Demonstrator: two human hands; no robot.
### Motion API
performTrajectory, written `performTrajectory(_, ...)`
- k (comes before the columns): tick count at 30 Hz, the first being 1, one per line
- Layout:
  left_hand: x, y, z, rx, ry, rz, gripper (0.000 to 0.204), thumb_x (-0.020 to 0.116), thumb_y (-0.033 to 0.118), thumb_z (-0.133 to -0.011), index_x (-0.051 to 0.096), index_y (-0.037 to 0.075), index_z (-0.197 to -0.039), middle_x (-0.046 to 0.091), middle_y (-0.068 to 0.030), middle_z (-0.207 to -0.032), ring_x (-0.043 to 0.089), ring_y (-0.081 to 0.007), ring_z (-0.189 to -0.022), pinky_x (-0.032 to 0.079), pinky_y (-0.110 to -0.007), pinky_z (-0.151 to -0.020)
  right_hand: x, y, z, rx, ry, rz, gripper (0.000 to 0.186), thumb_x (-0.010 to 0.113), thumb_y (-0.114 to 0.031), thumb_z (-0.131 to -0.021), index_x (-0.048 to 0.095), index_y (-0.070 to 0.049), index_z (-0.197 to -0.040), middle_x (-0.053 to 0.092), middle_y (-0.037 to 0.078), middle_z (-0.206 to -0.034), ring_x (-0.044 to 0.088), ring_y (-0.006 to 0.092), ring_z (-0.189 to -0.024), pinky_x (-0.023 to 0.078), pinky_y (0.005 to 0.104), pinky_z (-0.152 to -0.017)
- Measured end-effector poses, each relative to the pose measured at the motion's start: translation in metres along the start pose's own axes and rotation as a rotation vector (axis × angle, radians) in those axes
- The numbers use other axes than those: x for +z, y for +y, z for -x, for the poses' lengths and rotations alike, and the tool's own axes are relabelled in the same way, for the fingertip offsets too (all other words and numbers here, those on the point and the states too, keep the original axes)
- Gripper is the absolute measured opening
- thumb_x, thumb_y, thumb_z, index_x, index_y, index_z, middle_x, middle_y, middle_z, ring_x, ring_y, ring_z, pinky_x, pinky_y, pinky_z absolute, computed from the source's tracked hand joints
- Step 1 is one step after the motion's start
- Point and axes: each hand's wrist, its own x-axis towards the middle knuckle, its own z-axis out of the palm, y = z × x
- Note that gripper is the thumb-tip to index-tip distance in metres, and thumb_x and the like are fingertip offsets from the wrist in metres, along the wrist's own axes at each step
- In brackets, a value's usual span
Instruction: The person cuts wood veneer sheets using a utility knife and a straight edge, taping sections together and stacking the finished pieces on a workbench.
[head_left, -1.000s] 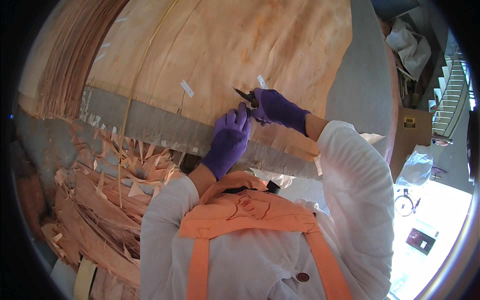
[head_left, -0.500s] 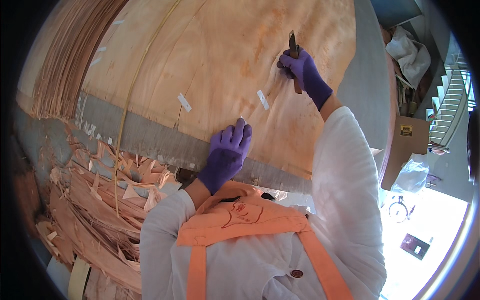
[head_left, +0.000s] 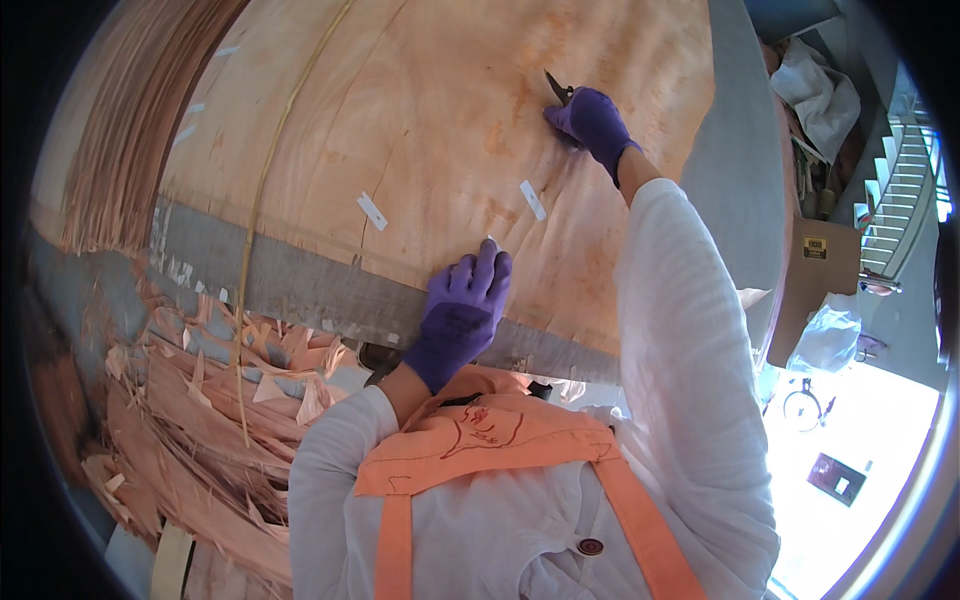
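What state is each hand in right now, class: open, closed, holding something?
Left hand: open, fingers extended over the wood sheet, small white piece at a fingertip.
Right hand: closed around a dark bladed tool.

A printed yellow label stands near the cardboard's upper edge; the orange apron bears red marks, perhaps writing.

Wood workshop: veneer sheet, offcuts

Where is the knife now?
In the head view, the knife is right of centre near the top, in the right hand, beyond the rightmost white strip.
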Motion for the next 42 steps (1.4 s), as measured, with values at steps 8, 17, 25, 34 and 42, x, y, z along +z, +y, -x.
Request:
performTrajectory(8, -0.006, 0.0, -0.003, -0.003, -0.114, 0.041, 0.043, 0.055, 0.014, -0.078, 0.053, 0.008, -0.121, 0.048, -0.0119, -0.13, 0.052, -0.0258, -0.098, 0.044, -0.042, -0.079, -0.027, 0.029, 0.053, -0.119, 0.182, 0.411, 0.038, 0.061, -0.033, -0.08, 0.058, -0.003, -0.104, 0.066, 0.019, -0.097, 0.064, 0.032, -0.09, 0.05, 0.0441, -0.077)
performTrajectory(17, 0.001, 0.005, -0.001, 0.063, -0.038, -0.071, 0.043, 0.051, 0.014, -0.081, 0.051, 0.007, -0.123, 0.046, -0.0136, -0.134, 0.05, -0.0273, -0.105, 0.044, -0.042, -0.081, -0.127, 0.149, 0.324, 0.344, 0.533, -0.406, 0.029, 0.063, -0.029, -0.084, 0.06, -0.005, -0.099, 0.062, 0.003, -0.074, 0.058, 0.0092, -0.058, 0.039, 0.0206, -0.048)
performTrajectory(25, -0.025, 0.046, -0.02, 0.25, 0.082, 0.323, 0.041, 0.062, 0.01, -0.077, 0.054, 0.004, -0.117, 0.05, -0.0177, -0.125, 0.051, -0.0371, -0.108, 0.044, -0.044, -0.088, -0.006, 0.243, 0.365, 0.577, 0.513, -1.316, 0.043, 0.068, -0.04, -0.083, 0.057, -0.001, -0.096, 0.066, 0.012, -0.081, 0.063, 0.0175, -0.061, 0.039, 0.0244, -0.046)
performTrajectory(34, 0.01, 0.159, -0.014, 0.431, -0.051, 0.362, 0.055, 0.065, 0.02, -0.077, 0.047, 0.008, -0.127, 0.048, -0.0182, -0.128, 0.045, -0.0401, -0.115, 0.036, -0.051, -0.094, -0.026, 0.226, 0.246, 0.224, 0.507, -1.017, 0.031, 0.065, -0.01, -0.075, 0.056, 0.003, -0.102, 0.061, 0.007, -0.079, 0.058, 0.0133, -0.061, 0.047, 0.0247, -0.05)
performTrajectory(42, 0.016, 0.192, -0.012, 0.366, -0.031, 0.203, 0.054, 0.066, 0.021, -0.075, 0.048, 0.008, -0.124, 0.046, -0.0183, -0.126, 0.043, -0.0404, -0.114, 0.037, -0.052, -0.091, -0.012, 0.233, 0.183, 0.083, 0.535, -0.492, 0.04, 0.066, -0.026, -0.076, 0.057, 0.003, -0.103, 0.065, 0.018, -0.081, 0.065, 0.0272, -0.068, 0.051, 0.0374, -0.068)
